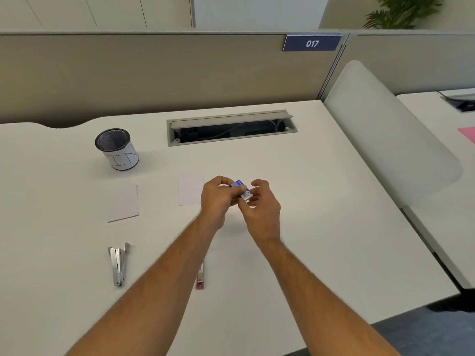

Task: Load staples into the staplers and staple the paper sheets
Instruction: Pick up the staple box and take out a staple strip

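Note:
Both hands meet above the middle of the white desk around a small blue staple box. My left hand grips the box, and my right hand pinches its near end, where a silvery part shows. A silver stapler lies opened out at the front left. A second stapler with a pink end lies partly hidden under my left forearm. Two small stacks of white paper lie on the desk: one at the left, one just left of my left hand.
A black mesh pen cup with a white label stands at the back left. An open cable tray is set into the desk's far side. A curved white divider bounds the desk on the right, a beige partition behind.

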### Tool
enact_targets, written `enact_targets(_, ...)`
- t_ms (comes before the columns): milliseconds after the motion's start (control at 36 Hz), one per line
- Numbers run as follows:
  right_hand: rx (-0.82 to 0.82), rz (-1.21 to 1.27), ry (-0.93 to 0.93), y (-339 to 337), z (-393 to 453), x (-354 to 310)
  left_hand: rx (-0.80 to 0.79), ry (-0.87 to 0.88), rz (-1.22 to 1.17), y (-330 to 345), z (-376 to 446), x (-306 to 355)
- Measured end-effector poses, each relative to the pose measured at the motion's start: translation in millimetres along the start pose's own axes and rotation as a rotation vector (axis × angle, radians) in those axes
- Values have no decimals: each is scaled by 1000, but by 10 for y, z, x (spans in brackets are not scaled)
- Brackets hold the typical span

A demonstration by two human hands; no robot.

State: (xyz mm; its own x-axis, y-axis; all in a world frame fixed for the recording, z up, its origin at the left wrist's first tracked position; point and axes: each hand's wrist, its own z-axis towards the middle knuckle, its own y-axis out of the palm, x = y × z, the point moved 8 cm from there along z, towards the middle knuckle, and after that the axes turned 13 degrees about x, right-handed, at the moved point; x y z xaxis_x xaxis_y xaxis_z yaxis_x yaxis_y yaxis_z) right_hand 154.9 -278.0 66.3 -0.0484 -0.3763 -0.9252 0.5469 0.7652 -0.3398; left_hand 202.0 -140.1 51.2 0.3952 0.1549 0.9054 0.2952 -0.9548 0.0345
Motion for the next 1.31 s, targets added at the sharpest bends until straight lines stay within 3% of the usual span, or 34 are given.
enact_targets(833,0,51,-132,-174,-228,4,-10,-27,-12,-83,-59,-62)
enact_targets(1306,-28,75,-88,-200,-199,3,0,-44,-61,-177,-2,-148)
